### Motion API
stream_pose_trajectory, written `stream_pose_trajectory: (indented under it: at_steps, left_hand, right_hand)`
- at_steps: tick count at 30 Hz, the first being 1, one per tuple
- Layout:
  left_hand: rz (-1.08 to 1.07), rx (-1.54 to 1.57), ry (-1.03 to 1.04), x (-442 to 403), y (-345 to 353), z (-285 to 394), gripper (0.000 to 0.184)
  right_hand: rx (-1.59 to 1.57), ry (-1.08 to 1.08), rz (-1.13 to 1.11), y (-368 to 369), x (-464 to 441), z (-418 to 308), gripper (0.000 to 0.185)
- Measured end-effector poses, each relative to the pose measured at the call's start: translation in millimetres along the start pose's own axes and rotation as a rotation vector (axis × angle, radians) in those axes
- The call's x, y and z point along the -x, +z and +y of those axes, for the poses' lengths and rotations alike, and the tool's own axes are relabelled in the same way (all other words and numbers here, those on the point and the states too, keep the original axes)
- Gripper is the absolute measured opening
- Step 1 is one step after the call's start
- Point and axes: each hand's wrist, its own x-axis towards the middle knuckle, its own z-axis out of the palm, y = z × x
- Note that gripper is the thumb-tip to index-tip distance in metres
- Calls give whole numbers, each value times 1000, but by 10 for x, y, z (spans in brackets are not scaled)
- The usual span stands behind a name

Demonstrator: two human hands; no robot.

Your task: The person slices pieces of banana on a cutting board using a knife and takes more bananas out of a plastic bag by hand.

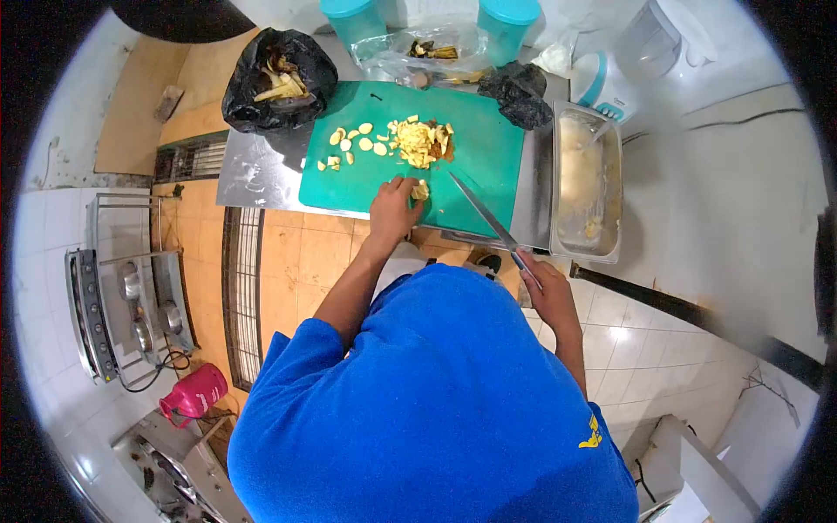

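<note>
"How many hands do you see?"

"Two. The left hand point(395, 209) is on the near side of the green board point(488, 131). Its fingers are bent by one yellow lump point(420, 190), but I can't tell if they pinch it."

"And the right hand point(549, 292)?"

"It is closed around the handle of one long knife point(482, 207). The blade lies slantwise over the near part of the board, with its tip toward the big heap. The handle sticks out past the board's edge."

"How many heaps are there?"

"One big heap of yellow bits point(417, 142), too many to count, with some brown bits point(445, 150) at its right side. Left of it I count about ten loose pieces point(379, 149), and many are round."

"What is the board on?"

"One shiny metal desk point(261, 174). I see two black bags: one with peels in it point(279, 84) by the far left corner, and one crumpled point(521, 91) by the far right corner. There are two blue-green tubs point(509, 33) at the back, with one clear bag point(384, 54) between them."

"And on the right?"

"One metal tray point(559, 174) with pale, mushy stuff point(579, 166) in it."
</note>
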Motion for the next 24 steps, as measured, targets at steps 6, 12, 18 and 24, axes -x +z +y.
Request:
stream_pose_trajectory:
  at_steps: [6, 12, 18, 24]
  left_hand:
    - [47, 77, 64, -43, 36, 5, 46]
    - [-143, 104, 157, -212, 19, -134, 41]
    - [-207, 173, 176, -235, -56, -198, 44]
    - [-128, 306, 117, -245, -268, -268, 47]
  right_hand:
    - [-41, -21, 33, 123, -38, -106, 42]
    - [-47, 36, 55, 126, -13, -148, 40]
    - [-1, 90, 25, 134, -7, -102, 43]
    - [1, 113, 14, 121, -16, -126, 43]
